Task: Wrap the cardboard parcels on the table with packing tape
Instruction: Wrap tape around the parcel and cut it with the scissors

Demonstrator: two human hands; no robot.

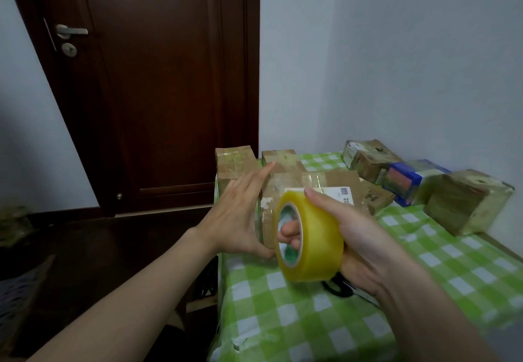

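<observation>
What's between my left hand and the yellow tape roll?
The head view shows the brown cardboard parcel between left hand and yellow tape roll, the hand flat against it.

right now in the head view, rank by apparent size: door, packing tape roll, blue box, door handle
door
packing tape roll
blue box
door handle
The roll sits nearer the camera, so roll versus box is unsure.

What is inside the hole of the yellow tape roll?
Fingers of the right hand poke through the tape roll and grip it. The core, with green print, shows around them. The roll hides the rest of those fingers.
</observation>
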